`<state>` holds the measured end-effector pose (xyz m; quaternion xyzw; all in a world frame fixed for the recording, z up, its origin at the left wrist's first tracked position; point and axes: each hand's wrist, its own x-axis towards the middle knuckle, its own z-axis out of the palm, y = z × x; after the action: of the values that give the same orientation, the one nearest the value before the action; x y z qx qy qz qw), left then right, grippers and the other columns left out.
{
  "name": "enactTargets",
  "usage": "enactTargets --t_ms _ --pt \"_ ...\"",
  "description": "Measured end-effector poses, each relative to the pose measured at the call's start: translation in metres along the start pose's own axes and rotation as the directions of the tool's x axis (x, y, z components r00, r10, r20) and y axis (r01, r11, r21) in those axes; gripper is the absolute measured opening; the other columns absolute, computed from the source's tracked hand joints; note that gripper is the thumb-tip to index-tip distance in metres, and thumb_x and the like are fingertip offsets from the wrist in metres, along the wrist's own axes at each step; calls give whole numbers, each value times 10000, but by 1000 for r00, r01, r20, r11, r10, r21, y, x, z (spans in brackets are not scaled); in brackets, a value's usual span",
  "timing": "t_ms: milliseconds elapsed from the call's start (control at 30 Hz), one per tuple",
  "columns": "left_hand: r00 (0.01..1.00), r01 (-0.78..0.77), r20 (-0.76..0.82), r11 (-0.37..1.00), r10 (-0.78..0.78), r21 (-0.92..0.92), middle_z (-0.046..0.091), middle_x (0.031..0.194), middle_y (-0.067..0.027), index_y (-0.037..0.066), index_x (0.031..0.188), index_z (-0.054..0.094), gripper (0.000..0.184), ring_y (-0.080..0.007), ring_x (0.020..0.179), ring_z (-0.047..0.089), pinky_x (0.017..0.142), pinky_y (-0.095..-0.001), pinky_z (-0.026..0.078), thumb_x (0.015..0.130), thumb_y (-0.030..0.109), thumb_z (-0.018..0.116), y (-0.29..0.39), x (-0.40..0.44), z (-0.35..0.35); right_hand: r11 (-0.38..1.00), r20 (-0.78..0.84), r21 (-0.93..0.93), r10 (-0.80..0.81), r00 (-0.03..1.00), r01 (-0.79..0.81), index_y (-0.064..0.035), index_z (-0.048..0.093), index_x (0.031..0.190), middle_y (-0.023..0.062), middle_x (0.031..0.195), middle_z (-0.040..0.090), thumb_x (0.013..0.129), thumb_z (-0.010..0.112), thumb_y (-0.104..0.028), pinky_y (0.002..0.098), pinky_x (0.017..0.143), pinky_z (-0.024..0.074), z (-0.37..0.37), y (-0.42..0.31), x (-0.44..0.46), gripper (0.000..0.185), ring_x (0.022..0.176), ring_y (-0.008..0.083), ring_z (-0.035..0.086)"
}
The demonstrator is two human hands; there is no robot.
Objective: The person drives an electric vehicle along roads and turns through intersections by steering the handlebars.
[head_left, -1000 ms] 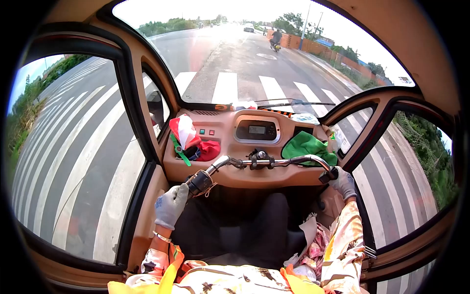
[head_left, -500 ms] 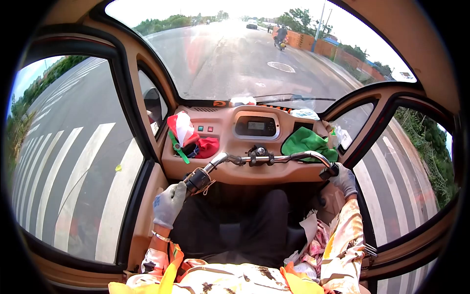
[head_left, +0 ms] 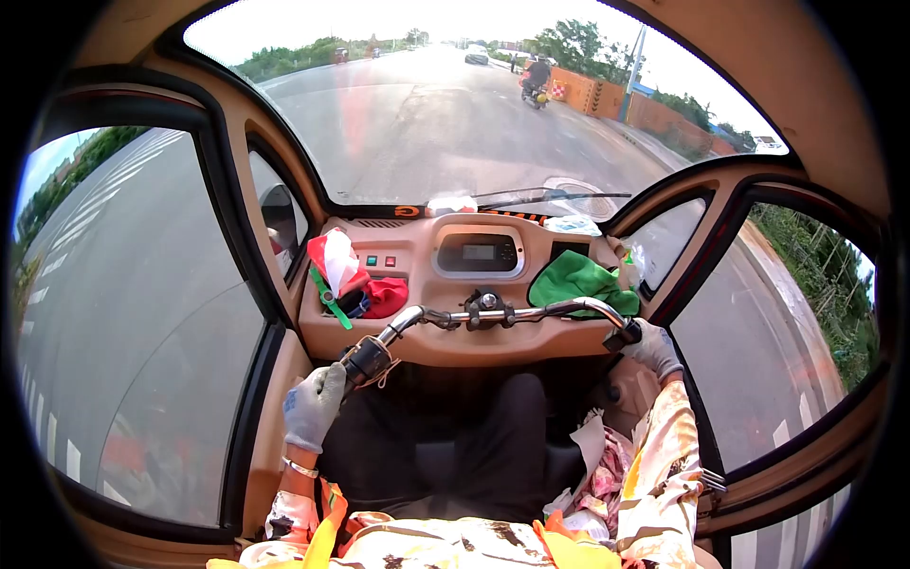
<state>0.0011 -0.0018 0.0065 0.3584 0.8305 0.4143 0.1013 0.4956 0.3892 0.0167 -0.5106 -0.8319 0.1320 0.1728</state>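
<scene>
I sit in a small enclosed vehicle, holding a chrome handlebar [head_left: 474,318]. My left hand [head_left: 315,406], in a pale grey glove, is wrapped round the black left grip, beside a switch housing [head_left: 367,362] with a cord tied about it. Round the other end of the bar closes my right hand [head_left: 654,349], gloved alike and partly hiding the grip. Behind the bar is a dashboard [head_left: 417,339] with a small display [head_left: 479,252]. Red and white cloth [head_left: 334,261] with a green strap lies in its left tray; a green cloth [head_left: 586,284] lies on the right.
Beyond the windshield a motorcycle rider [head_left: 536,81] is ahead on the right, with a white car [head_left: 477,54] farther off. Orange barriers [head_left: 578,92] and a pole [head_left: 633,71] line the right roadside. A manhole cover [head_left: 573,194] shows close ahead. Patterned cloth [head_left: 607,474] lies by my right side.
The vehicle has moved forward: the crosswalk stripes have slid back in the side windows, and the manhole cover is nearer. Both hands stay on the handlebar; the view has shifted slightly.
</scene>
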Motion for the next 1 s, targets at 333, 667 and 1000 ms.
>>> enactTargets --t_ms 333,667,1000 --pt "1000 26 14 998 -25 -61 677 635 -42 46 1020 774 556 -152 553 668 548 -324 488 1054 557 557 1 0 0 1000 46 6 -28 999 27 -109 719 1173 154 1041 769 721 838 -374 402 858 563 -11 -14 -7 538 940 318 735" --pt "1000 -10 18 999 11 -51 695 651 -45 49 1027 779 560 -164 565 683 556 -325 504 1054 561 551 2 0 -2 999 64 34 -42 997 40 -112 727 1156 152 1070 767 738 858 -365 400 889 568 -6 -4 -2 506 990 322 740" --pt "999 -35 -27 999 36 32 696 659 -71 87 1027 785 539 -210 607 710 608 -363 519 1055 568 544 6 -3 -3 993 -163 -97 47 986 -64 -157 694 1219 172 1069 759 775 830 -273 435 870 586 7 -16 -7 479 1020 382 730"
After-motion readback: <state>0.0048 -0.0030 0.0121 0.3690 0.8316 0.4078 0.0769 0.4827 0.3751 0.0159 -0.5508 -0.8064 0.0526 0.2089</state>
